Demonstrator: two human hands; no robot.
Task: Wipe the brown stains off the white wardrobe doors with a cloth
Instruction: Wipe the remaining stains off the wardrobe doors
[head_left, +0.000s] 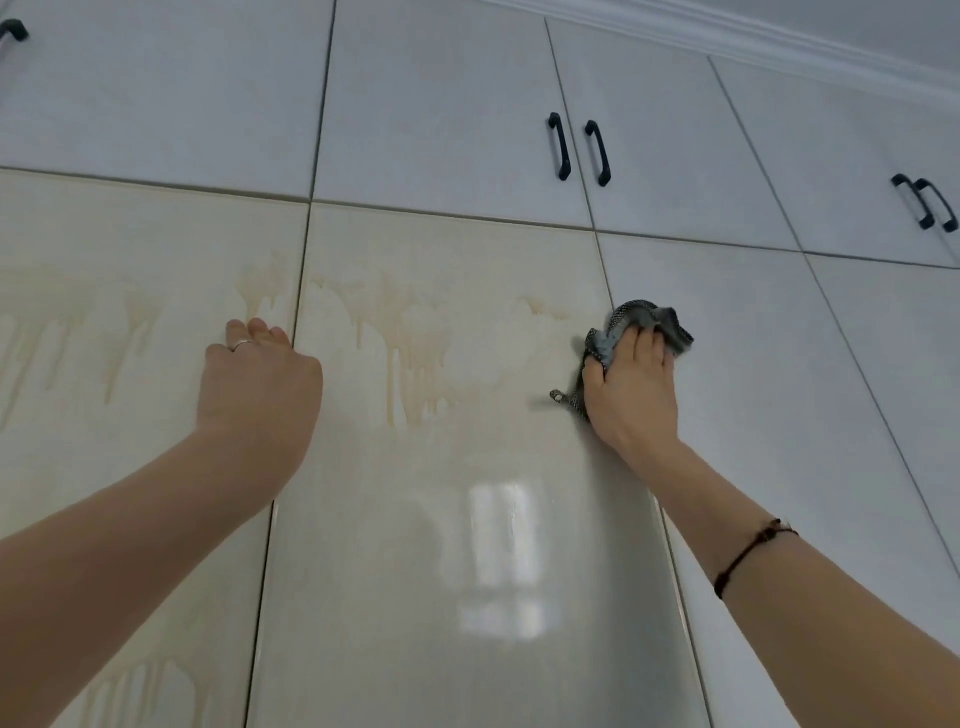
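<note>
Brown drip stains (410, 353) run down the middle white wardrobe door (441, 545). More brown stains (130, 322) streak the left door (104, 234). My right hand (631, 384) grips a crumpled grey patterned cloth (644, 319) and presses it against the right edge of the middle door. My left hand (260, 379) rests on the left door beside the gap between the doors, its fingers bent against the surface with nothing in them; a ring shows on one finger.
Upper cabinet doors carry black handles (579, 150), with another pair of handles (927, 202) at the far right and one handle (13, 31) at the top left. A white ceiling moulding (779, 44) runs along the top right. The lower middle door reflects a window.
</note>
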